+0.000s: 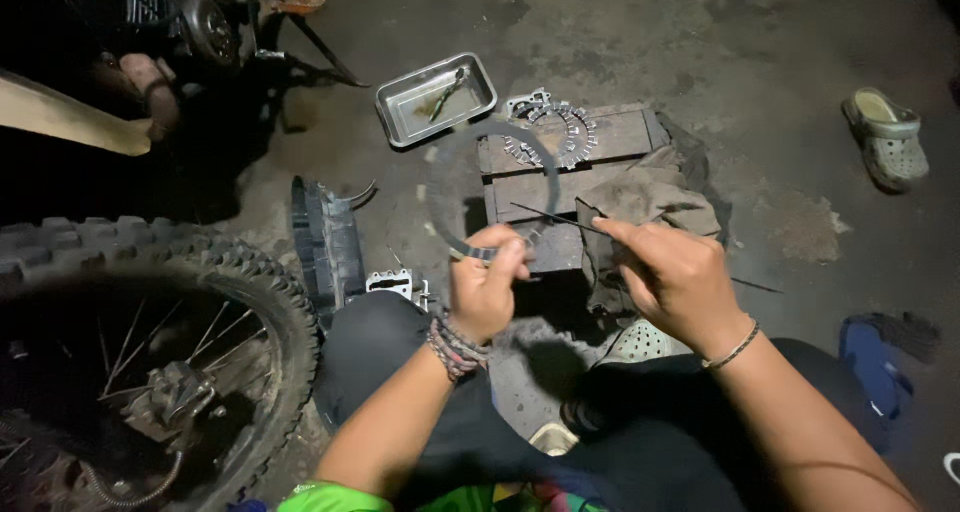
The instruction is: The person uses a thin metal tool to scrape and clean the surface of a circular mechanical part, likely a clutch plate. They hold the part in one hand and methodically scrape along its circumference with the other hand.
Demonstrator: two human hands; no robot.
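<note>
1. Dark-trousered knees and two bare forearms fill the bottom of the view; the person sits low over a stained concrete floor (640,42), lit only in the middle, with the edges in deep shadow.
2. Left hand (487,290), with braided bands at the wrist, has its fingers closed on the lower edge of a thin grey metal ring (447,177), holding it upright in front of the crate.
3. Right hand (678,277), with a thin bracelet, pinches a slender dark rod (556,218) between thumb and fingertips; the rod's tip reaches toward the ring, just beside the left hand.
4. Behind the hands stands a wooden crate (612,137) used as a worktop, with toothed metal plates (570,132) on top and a grimy rag (655,197) draped over its right side.
5. Left of the crate lies a rectangular steel tray (400,112) with a small tool in it.
6. A knobby motorcycle tyre (255,272) with spokes fills the lower left.
7. A pale clog (885,132) rests far right, and a blue object (875,357) lies beside the right knee.
</note>
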